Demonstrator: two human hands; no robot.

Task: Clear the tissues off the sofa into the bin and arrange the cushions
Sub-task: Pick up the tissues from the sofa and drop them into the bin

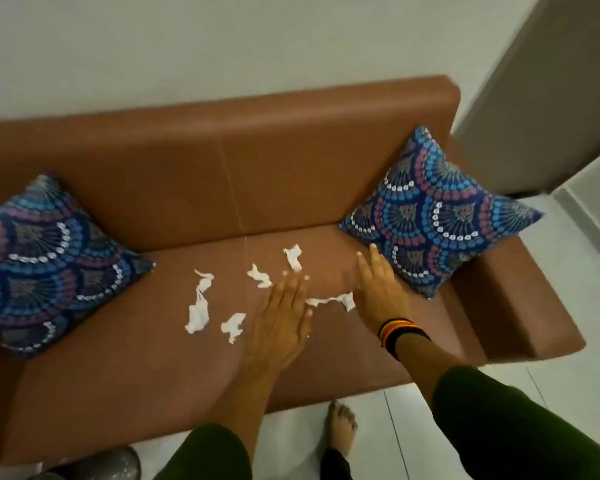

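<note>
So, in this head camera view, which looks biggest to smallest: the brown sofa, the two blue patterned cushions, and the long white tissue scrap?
1. Brown leather-look sofa, by far the largest.
2. Blue patterned cushions, left and right: alike; the left one is cut by the frame edge, so I won't rank them.
3. Long white crumpled tissue scrap, smallest.

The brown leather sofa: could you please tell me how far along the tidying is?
Nothing looks done yet. Five crumpled white tissues lie on the brown leather sofa seat. In hand: the open left hand and right hand reach toward them, holding nothing. Left: binning every tissue, then arranging the two blue patterned cushions.
</note>
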